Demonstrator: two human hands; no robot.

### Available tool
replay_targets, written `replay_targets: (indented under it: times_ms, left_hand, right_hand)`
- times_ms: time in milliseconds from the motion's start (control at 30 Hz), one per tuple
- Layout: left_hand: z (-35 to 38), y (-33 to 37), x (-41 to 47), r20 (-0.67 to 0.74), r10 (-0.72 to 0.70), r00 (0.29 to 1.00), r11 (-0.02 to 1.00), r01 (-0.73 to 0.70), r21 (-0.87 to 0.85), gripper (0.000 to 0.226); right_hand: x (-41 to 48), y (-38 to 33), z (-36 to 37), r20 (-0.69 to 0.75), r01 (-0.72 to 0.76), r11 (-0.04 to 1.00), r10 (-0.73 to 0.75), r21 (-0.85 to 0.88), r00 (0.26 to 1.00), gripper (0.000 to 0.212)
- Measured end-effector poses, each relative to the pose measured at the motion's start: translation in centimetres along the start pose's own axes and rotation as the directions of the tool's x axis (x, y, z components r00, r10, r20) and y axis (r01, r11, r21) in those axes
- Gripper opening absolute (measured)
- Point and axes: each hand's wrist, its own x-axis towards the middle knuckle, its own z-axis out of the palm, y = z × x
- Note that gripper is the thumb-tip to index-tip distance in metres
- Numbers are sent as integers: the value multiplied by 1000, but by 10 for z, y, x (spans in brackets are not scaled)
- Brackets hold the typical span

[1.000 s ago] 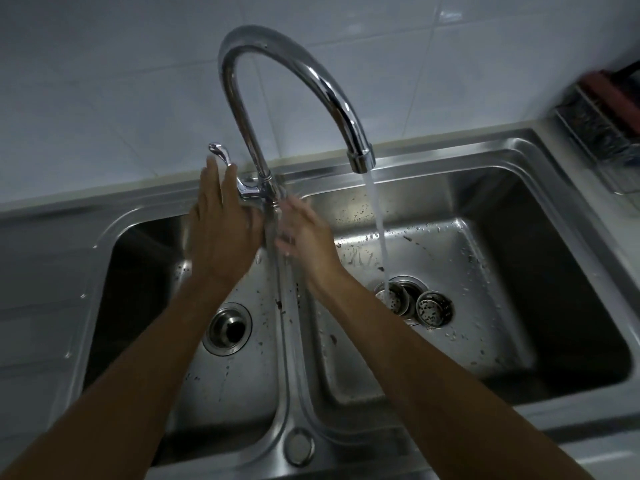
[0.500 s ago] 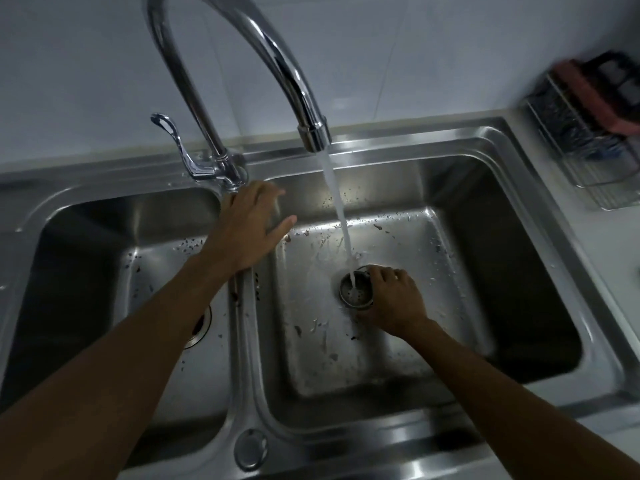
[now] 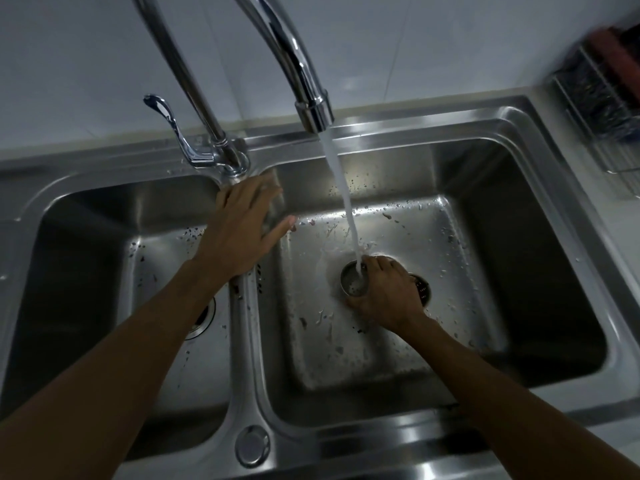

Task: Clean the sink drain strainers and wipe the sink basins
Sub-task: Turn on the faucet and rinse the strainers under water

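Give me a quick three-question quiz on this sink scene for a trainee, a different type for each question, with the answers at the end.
1. True or false: the water stream from the faucet falls into the strainer that the right hand grips.
2. Where is the left hand? A) on the faucet lever. B) open, over the divider between the basins. C) inside the left drain.
3. Fill in: the strainer is being rinsed over the ___ basin.

Key: 1 true. 2 B. 3 right; it is the right basin.
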Motion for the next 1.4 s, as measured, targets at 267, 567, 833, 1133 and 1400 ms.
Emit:
replay_targets:
  times_ms: [267, 567, 833, 1133, 1400]
  left_hand:
    - [1, 2, 1, 2, -23, 1000, 1000, 23, 9, 72]
    - [2, 1, 2, 25, -39, 999, 999, 39, 2, 73]
    - [-3, 25, -4, -36, -4, 999, 1000, 4, -20, 62]
    - [17, 76, -72, -6, 123, 992, 992, -123, -18, 61]
    - [33, 78, -93, -4, 237, 971, 962, -234, 137, 59]
  right_hand:
    - [-5, -5, -5, -52, 4, 993, 2, 118, 999, 90]
    - [-6, -3, -10, -45, -20, 970, 32, 243, 999, 88]
    - [-10, -11, -23, 597, -548, -239, 287, 802, 749, 44]
    - [-15, -15, -33, 718, -576, -624, -34, 528, 695, 71]
    - [-18, -22, -34, 662, -549, -454, 130, 702, 738, 58]
